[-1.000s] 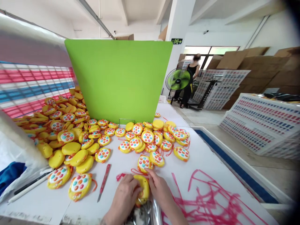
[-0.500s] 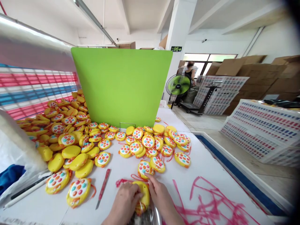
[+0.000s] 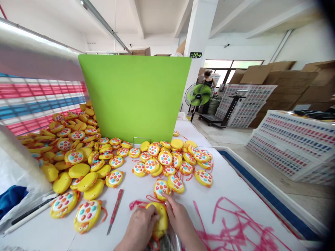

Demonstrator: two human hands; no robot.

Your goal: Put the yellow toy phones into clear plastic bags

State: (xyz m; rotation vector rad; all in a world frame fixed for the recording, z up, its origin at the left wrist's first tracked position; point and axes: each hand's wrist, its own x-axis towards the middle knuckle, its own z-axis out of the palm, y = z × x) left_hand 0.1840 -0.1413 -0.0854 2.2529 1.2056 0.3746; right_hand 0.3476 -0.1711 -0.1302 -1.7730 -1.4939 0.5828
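A yellow animal-shaped toy (image 3: 161,218) lies back side up between my hands, its small screw holes showing. My left hand (image 3: 141,223) is closed over its left edge, thumb and fingers pinched together. Along its right edge lies my right hand (image 3: 179,216), index finger reaching forward and thumb hidden; it appears to hold the toy from that side. Just beyond the fingertips sits another toy (image 3: 160,188) with coloured buttons up, an orange cord loop beside it. Clear plastic (image 3: 174,240) shows under my wrists, with something dark beneath it.
A big heap of the same toys (image 3: 78,139) fills the left; a smaller group (image 3: 167,158) lies ahead. A red-handled cutter (image 3: 115,211) and pens (image 3: 31,214) lie left. A green panel (image 3: 134,97) stands behind. Pink marks (image 3: 235,226) cover the table's right. A person stands beyond the fan (image 3: 198,94).
My left hand and the yellow toy have shifted very slightly. The right hand stays beside the toy. The distant person has moved a little.
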